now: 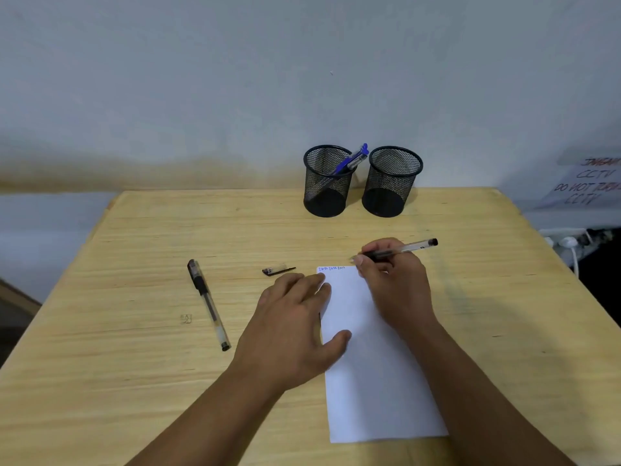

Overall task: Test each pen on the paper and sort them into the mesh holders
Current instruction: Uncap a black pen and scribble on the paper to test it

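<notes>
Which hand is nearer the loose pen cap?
Left. The left hand rests just below the pen cap; the right hand, gripping a pen, is farther right.

Paper (376,371): one white sheet lying flat on the bench, long side running away from the viewer, with a short line of blue writing along its far edge. Pens: one clear-barrelled black pen (400,249) uncapped and slanted over the sheet's far right corner (its cap (278,270) lies loose on the bench just left of the sheet); one capped black pen (208,304) lying flat well to the left; blue pens (351,160) leaning in the left mesh holder (327,193). Mesh holders: two black cylindrical cups standing upright side by side at the far bench edge, the right mesh holder (389,193) showing nothing inside.
</notes>
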`<state>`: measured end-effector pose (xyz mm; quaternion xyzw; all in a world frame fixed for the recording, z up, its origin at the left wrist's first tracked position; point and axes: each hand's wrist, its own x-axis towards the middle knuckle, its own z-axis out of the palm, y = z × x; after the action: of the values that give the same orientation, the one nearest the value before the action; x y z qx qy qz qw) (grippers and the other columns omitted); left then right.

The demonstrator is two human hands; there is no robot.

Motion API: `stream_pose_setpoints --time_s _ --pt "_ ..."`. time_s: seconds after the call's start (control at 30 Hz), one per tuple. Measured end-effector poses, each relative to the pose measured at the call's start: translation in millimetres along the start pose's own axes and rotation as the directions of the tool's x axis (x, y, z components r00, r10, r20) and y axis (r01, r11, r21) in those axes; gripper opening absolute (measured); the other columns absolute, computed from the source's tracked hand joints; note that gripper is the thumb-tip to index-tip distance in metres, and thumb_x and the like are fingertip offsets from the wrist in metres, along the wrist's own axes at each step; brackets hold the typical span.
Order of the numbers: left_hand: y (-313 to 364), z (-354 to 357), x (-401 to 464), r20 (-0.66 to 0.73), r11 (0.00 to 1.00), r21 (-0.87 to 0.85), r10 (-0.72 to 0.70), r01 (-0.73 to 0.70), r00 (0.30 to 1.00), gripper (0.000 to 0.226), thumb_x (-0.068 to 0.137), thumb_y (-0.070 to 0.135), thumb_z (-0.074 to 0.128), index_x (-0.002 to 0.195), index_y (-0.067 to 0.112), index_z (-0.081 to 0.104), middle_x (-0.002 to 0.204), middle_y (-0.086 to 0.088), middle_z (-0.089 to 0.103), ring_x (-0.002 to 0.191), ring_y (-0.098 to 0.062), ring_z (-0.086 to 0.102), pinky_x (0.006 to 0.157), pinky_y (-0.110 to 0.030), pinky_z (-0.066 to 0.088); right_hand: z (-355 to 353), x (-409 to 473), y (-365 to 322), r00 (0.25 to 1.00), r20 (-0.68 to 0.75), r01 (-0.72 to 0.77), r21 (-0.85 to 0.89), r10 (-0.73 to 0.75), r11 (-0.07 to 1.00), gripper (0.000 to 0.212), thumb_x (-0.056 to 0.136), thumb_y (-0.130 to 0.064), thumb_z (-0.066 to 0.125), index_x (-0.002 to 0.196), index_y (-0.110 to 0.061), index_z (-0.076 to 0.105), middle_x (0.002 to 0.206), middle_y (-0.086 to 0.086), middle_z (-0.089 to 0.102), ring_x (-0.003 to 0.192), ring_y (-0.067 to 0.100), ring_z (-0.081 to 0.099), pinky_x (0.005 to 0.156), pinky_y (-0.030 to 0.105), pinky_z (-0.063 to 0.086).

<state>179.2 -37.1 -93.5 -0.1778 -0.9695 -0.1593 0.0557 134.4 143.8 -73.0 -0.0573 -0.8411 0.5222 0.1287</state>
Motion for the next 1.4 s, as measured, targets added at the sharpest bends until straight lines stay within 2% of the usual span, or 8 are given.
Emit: stream_pose_setpoints --time_s 0.2,0.4,0.5,0.63,0.97,1.07,1.2,1.4 --pt "-0.3 0.6 1.0 -0.002 1.000 -0.007 0.003 -0.003 1.000 0.071 0.074 0.070 0.049 0.128 0.024 0.058 0.144 0.010 0.048 0.135 -0.017 0.030 0.105 -0.039 0.034 1.0 3.0 9.0 1.000 -0.011 -0.007 -0.094 0.006 0.996 0.014 0.087 -0.030 0.069 0.077 -0.030 0.059 0.069 -0.011 0.073 0.067 -0.003 0.068 0.062 0.014 0.049" --pt "-1.4 -0.3 0.9 -0.024 0.999 -0.041 0.014 -0.015 1.000 0.070 0.073 0.068 0.053 0.125 0.021 0.061 0.140 0.007 0.052 0.131 -0.020 0.036 0.102 -0.041 0.036 3.1 4.5 10.3 0.999 -0.039 -0.026 -0.192 0.019 0.981 0.018 0.087 -0.038 0.068 0.073 -0.034 0.057 0.069 -0.016 0.070 0.068 -0.007 0.064 0.056 0.002 0.037" --pt "-1.2 0.3 0.7 -0.030 0.999 -0.054 0.005 -0.006 1.000 0.070 0.073 0.067 0.054 0.125 0.021 0.062 0.139 0.007 0.053 0.131 -0.020 0.036 0.102 -0.041 0.036 4.6 5.7 9.3 0.999 -0.035 -0.047 -0.201 0.041 0.979 0.018 0.087 -0.040 0.068 0.073 -0.034 0.059 0.069 -0.017 0.069 0.068 -0.008 0.064 0.056 0.002 0.035" --pt "-1.7 1.8 0.7 -0.033 0.999 -0.053 0.006 -0.008 0.999 0.069 0.072 0.067 0.054 0.124 0.022 0.061 0.139 0.007 0.054 0.132 -0.021 0.037 0.102 -0.043 0.037 5.3 5.7 9.4 0.999 -0.029 -0.042 -0.209 0.037 0.977 0.018 0.087 -0.041 0.069 0.072 -0.035 0.059 0.067 -0.019 0.067 0.071 -0.014 0.062 0.052 0.000 0.038" --pt "-0.6 2.2 1.1 -0.043 0.998 -0.061 -0.002 -0.001 0.999 0.069 0.073 0.068 0.053 0.124 0.023 0.061 0.139 0.008 0.054 0.132 -0.020 0.037 0.102 -0.041 0.036 5.8 8.8 14.8 1.000 -0.013 -0.019 -0.207 0.017 0.978 0.013 0.087 -0.038 0.070 0.082 -0.025 0.069 0.069 -0.020 0.065 0.073 -0.021 0.058 0.058 -0.005 0.037" --pt "-0.2 1.9 1.1 -0.036 0.999 -0.053 -0.003 0.001 0.999 0.070 0.073 0.069 0.053 0.125 0.023 0.061 0.139 0.008 0.054 0.132 -0.019 0.036 0.100 -0.041 0.036 6.8 8.5 14.0 1.000 -0.011 -0.018 -0.209 0.016 0.978 0.011 0.086 -0.036 0.071 0.078 -0.030 0.065 0.068 -0.023 0.063 0.072 -0.024 0.056 0.057 -0.005 0.037" --pt "-0.1 0.4 1.7 -0.020 0.998 -0.059 -0.004 0.003 1.000 0.070 0.074 0.069 0.052 0.126 0.024 0.060 0.140 0.007 0.053 0.133 -0.019 0.036 0.100 -0.041 0.036 7.2 7.7 13.3 1.000 -0.012 -0.002 -0.219 -0.001 0.976 0.022 0.085 -0.032 0.073 0.072 -0.035 0.055 0.066 -0.025 0.059 0.071 -0.026 0.055 0.057 -0.006 0.036" --pt "0.4 -1.0 1.6 0.001 0.998 -0.053 -0.015 0.015 1.000 0.071 0.074 0.070 0.051 0.128 0.025 0.059 0.142 0.010 0.051 0.134 -0.017 0.033 0.102 -0.040 0.035 6.2 7.0 14.5 1.000 -0.018 -0.003 -0.203 0.000 0.979 0.014 0.086 -0.035 0.072 0.077 -0.030 0.062 0.065 -0.022 0.062 0.071 -0.023 0.057 0.056 -0.006 0.036"
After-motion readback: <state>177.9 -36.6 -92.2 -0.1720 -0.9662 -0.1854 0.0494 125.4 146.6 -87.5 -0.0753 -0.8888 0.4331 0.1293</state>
